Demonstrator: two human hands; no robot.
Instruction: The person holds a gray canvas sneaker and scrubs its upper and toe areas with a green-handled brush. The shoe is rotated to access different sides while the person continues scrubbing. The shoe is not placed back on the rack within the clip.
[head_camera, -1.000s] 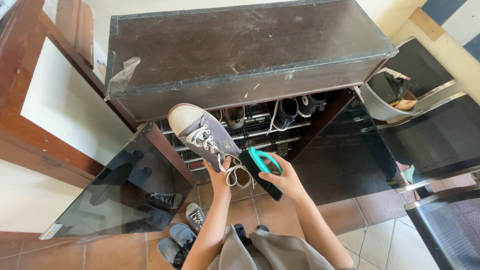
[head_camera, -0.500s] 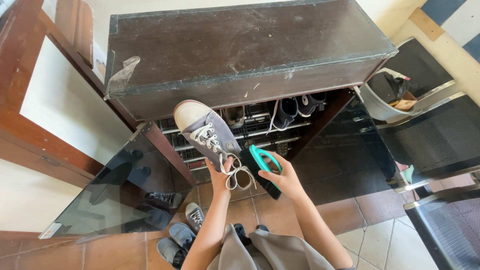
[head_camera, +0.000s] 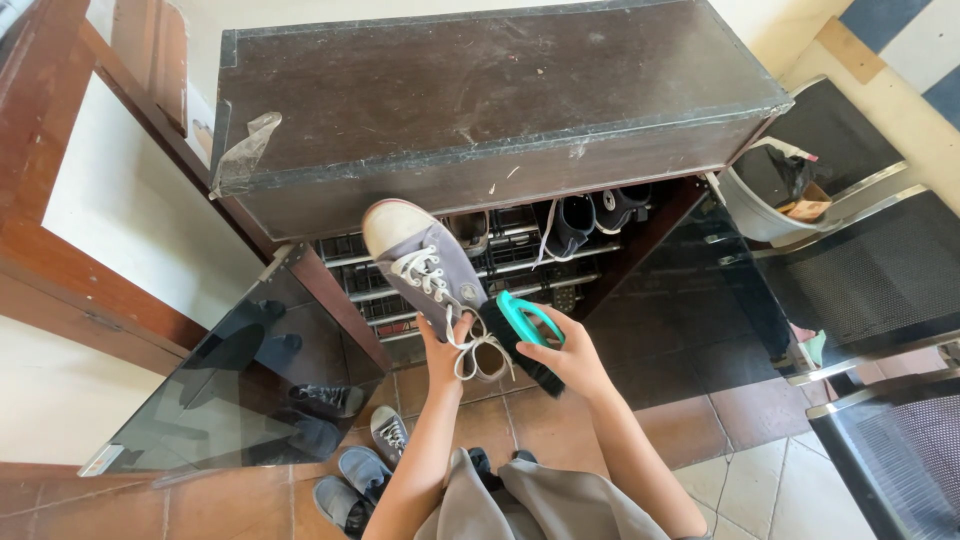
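Observation:
My left hand (head_camera: 441, 352) grips a grey lace-up sneaker (head_camera: 425, 265) by its heel end, toe pointing up and away toward the cabinet. The sneaker has a white toe cap and loose white laces hanging by my fingers. My right hand (head_camera: 566, 352) holds a brush (head_camera: 520, 340) with a teal handle and black bristles, set against the sneaker's opening. Both hands are raised in front of the open shoe cabinet (head_camera: 480, 110).
Dark shoes (head_camera: 590, 215) sit on the cabinet's wire racks. A glass door (head_camera: 240, 390) stands open at the left, another at the right. Grey shoes (head_camera: 360, 470) lie on the tiled floor. A grey bin (head_camera: 770, 195) and black mesh chairs (head_camera: 880, 280) stand right.
The sneaker's toe has swung a little to the right and closer to the cabinet. The brush and my right hand have barely shifted.

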